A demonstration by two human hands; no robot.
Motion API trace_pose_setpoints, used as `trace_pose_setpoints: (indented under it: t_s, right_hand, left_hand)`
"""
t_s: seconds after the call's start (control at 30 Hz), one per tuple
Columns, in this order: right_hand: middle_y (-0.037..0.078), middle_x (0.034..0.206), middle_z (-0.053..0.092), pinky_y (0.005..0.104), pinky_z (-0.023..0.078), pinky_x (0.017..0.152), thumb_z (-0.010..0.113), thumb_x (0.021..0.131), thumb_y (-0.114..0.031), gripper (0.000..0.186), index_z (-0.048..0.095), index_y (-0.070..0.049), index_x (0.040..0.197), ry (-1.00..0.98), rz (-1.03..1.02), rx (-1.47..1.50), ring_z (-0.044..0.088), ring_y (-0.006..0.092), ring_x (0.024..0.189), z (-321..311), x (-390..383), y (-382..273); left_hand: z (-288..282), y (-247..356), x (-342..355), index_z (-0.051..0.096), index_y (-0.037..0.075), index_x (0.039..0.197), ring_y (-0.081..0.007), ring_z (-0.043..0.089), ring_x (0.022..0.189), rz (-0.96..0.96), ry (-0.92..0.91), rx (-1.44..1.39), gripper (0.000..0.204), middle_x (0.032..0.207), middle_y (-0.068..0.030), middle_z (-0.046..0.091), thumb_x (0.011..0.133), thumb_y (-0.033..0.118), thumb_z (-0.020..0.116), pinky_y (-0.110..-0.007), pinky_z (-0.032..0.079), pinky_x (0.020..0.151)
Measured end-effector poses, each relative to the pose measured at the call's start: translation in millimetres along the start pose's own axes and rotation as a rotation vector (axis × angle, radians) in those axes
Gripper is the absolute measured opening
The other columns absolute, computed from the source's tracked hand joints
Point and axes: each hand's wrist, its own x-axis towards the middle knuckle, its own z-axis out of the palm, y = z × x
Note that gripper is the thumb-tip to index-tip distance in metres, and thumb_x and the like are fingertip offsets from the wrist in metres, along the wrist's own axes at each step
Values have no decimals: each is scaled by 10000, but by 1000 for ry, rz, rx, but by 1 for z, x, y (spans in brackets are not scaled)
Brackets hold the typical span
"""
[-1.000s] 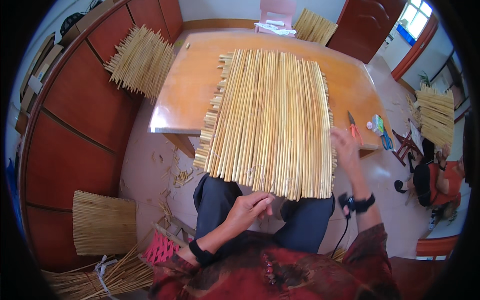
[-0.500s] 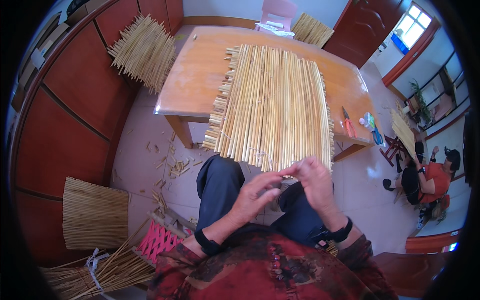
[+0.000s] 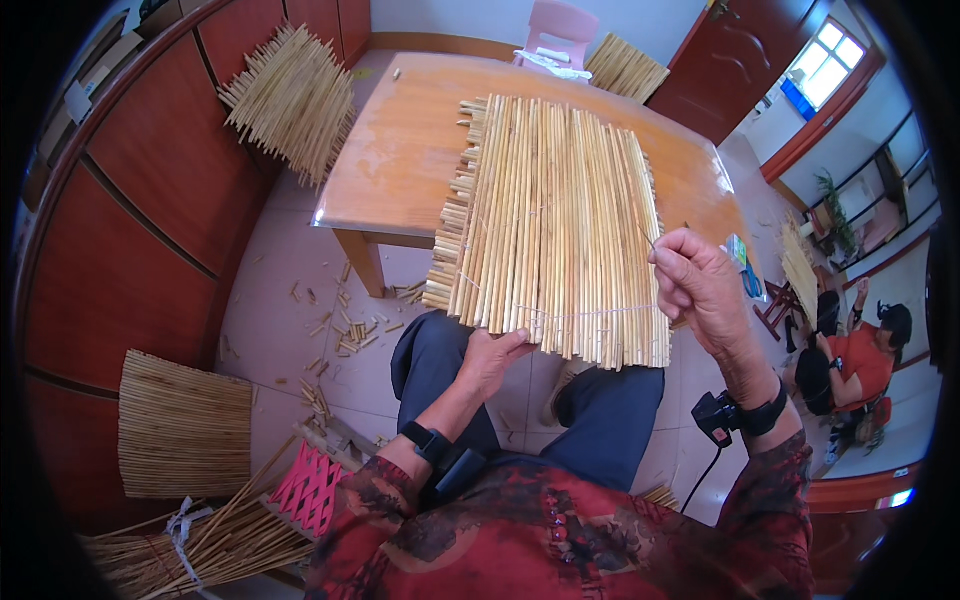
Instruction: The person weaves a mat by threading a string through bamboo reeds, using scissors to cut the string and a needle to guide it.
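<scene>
A mat of straw-coloured reed stalks (image 3: 560,220) lies on top of more stalks on the table, its near edge overhanging toward my knees. My left hand (image 3: 490,360) is closed on that near edge, thumb on top and fingers underneath. Off the mat's right side, my right hand (image 3: 698,285) is raised in a pinch on a thin dark needle (image 3: 646,236), which points up and left. A pale thread (image 3: 590,315) crosses the stalks near the front edge and runs toward my right hand.
The wooden table (image 3: 390,150) bears blue-handled scissors (image 3: 752,284) and a small container (image 3: 737,250) at right. Reed bundles (image 3: 290,100) and a finished-looking mat (image 3: 187,425) lean on red cabinets. Cut stalk pieces (image 3: 355,335) litter the floor. A person in orange (image 3: 860,365) sits at right.
My hands have parted from near each other at the mat's front. The left dropped onto the near edge; the right moved right and up, with the thread now stretched across the stalks.
</scene>
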Motion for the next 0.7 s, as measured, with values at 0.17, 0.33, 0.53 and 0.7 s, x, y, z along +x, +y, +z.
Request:
trace_pose_setpoints:
  t_s: [0.17, 0.33, 0.53, 0.7]
  right_hand:
    - [-35, 614, 430, 142, 277, 391, 538, 875, -134, 114, 535, -22, 897, -45, 65, 38, 329, 4, 466, 14, 1, -9]
    - [-48, 612, 409, 134, 255, 393, 533, 885, -154, 114, 537, -39, 885, -32, 70, -135, 319, -2, 470, -1, 13, -26]
    - [-50, 607, 398, 141, 262, 392, 524, 887, -151, 115, 537, -36, 880, -124, 99, -84, 314, 2, 468, 18, 10, -34]
    - [-36, 629, 424, 146, 294, 408, 499, 891, -131, 107, 537, -31, 886, -28, 29, 14, 345, 9, 490, -7, 48, -15]
  left_hand:
    - [5, -2, 1, 467, -59, 1133, -235, 595, 928, 30, 53, 28, 351, 1037, -128, 580, 789, -36, 533, -383, 515, 802]
    - [10, -2, 1, 493, -49, 1091, -223, 602, 889, 40, 122, 130, 322, 991, -110, 586, 771, -42, 534, -362, 527, 777]
    - [9, -4, 0, 511, -43, 1060, -201, 606, 848, 73, 144, 100, 312, 962, -101, 589, 752, -35, 559, -341, 530, 757]
    - [-4, -6, 1, 507, -40, 1075, -213, 599, 883, 37, 178, 126, 323, 1000, -110, 584, 757, -32, 563, -340, 509, 792]
